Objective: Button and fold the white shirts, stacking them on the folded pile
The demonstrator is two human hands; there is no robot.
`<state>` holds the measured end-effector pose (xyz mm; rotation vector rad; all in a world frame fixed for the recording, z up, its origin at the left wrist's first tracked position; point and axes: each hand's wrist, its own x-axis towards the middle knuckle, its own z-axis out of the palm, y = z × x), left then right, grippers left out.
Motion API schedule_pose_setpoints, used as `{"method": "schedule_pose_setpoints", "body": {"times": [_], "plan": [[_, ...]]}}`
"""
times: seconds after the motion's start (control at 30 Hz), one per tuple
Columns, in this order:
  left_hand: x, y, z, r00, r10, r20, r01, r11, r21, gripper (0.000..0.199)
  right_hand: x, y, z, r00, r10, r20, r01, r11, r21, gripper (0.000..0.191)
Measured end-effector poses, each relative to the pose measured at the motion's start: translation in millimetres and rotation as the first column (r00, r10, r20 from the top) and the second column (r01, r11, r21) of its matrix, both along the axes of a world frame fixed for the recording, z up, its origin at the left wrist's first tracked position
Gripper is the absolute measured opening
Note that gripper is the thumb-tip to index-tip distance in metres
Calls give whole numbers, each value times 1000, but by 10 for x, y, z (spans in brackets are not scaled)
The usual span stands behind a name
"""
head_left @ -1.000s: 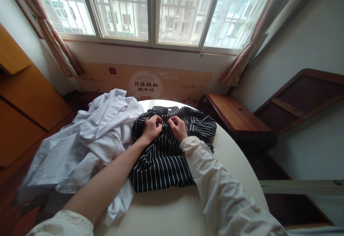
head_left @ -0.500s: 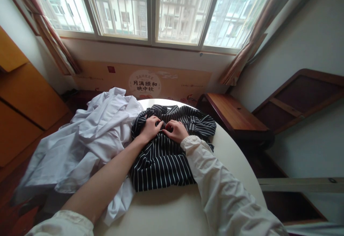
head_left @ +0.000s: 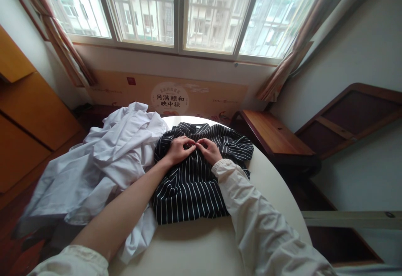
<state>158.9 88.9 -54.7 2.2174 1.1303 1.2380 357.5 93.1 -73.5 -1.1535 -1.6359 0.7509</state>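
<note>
A black shirt with white stripes (head_left: pixel 191 200) lies on the round white table (head_left: pixel 194 246), its collar toward the window. Over the upper front of the shirt, my left hand (head_left: pixel 180 149) pinches the cloth between thumb and fingers. My right hand (head_left: pixel 209 150) pinches the same spot from the other side, and the fingertips of both hands meet there. Whatever small part of the shirt lies between the fingertips is hidden. To the left, a heap of white cloth (head_left: pixel 122 146) rests on the table and hangs over its edge.
A wooden side table (head_left: pixel 276 133) stands beyond the table at the right, near a leaning wooden panel (head_left: pixel 351 117). Orange cabinets (head_left: pixel 31 121) are on the left. A printed cardboard sheet (head_left: pixel 220 96) runs under the barred window (head_left: pixel 210 12).
Both hands have shifted slightly, and the fingertips, apart before, have come together on the shirt front. The shirt and the white heap stay as they were.
</note>
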Motion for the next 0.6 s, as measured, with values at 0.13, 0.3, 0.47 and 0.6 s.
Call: {"method": "schedule_pose_setpoints", "body": {"times": [0.13,0.3,0.47,0.6], "plan": [[0,1,-19,996,-39,75,41,999,-29,13,-4,2,16,998,32,-47,-32,1000,0,36],[20,-4,-39,993,2,122,6,998,-66,11,-9,-18,48,997,41,-58,-41,999,10,38],[42,-30,-16,977,19,215,-3,997,-74,12,-20,-24,49,999,38,-22,-38,999,36,37],[49,-39,4,970,30,242,-8,996,-89,12,-34,-11,11,999,32,26,-34,998,45,36]]}}
